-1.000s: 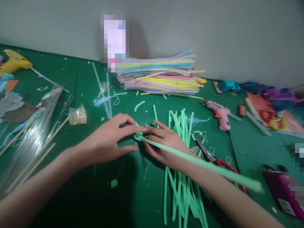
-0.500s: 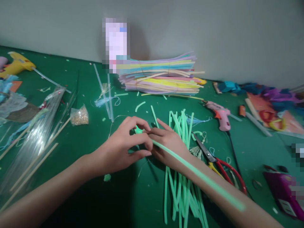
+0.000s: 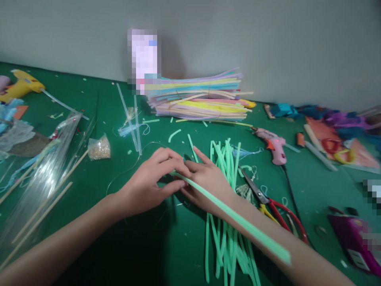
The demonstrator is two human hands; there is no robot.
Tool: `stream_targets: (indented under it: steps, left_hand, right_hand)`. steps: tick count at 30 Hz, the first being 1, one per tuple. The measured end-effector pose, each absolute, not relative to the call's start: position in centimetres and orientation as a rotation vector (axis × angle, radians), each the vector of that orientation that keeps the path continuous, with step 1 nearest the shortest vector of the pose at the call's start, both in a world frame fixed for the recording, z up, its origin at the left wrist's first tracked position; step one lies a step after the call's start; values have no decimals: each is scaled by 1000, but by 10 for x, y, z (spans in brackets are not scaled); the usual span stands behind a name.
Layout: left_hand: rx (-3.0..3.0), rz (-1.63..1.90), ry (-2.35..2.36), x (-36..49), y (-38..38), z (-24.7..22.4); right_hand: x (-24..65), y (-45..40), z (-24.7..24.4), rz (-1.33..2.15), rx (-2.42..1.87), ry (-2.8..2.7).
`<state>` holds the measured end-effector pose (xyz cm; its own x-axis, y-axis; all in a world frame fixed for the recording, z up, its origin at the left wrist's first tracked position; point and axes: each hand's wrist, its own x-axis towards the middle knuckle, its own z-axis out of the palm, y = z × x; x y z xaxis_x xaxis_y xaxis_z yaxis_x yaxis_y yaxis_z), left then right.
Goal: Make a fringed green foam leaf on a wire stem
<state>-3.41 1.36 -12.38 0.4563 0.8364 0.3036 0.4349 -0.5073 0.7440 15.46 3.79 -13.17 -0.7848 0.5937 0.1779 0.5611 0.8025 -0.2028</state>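
Note:
A light green pipe cleaner (image 3: pixel 238 216) runs from between my fingertips down across my right forearm. My left hand (image 3: pixel 151 176) pinches it with thumb and fingers near its left end. Beside it, my right hand (image 3: pixel 210 180) is curled around the same end, one finger raised; its other fingertips are partly hidden behind my left hand. Under my right wrist lies a loose pile of green pipe cleaners (image 3: pixel 226 238). Scissors (image 3: pixel 262 196) with red and yellow handles lie just right of the pile, blades spread. A thin wire (image 3: pixel 122 172) loops behind my left hand.
Bundled pastel pipe cleaners (image 3: pixel 199 97) lie by the wall near a blurred phone-like screen (image 3: pixel 144 55). A pink glue gun (image 3: pixel 276 147) with a cord is at right, a yellow glue gun (image 3: pixel 26 83) at left. Clear wrappers (image 3: pixel 50 171), wooden sticks (image 3: pixel 44 222) and a bead bag (image 3: pixel 99 147) lie left.
My left thumb and fingers have closed onto the pipe cleaner. A green shape seen between my hands is now hidden. The pipe cleaner's free end has moved slightly left.

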Motion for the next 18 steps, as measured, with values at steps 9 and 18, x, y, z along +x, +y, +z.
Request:
stream_targets:
  steps: [9, 18]
  left_hand:
    - [1849, 865, 1280, -57, 30, -124]
    - [2270, 570, 1174, -72, 39, -131]
  right_hand:
    - [152, 28, -133, 223, -1012, -2603]
    - [150, 20, -145, 244, -1012, -2449]
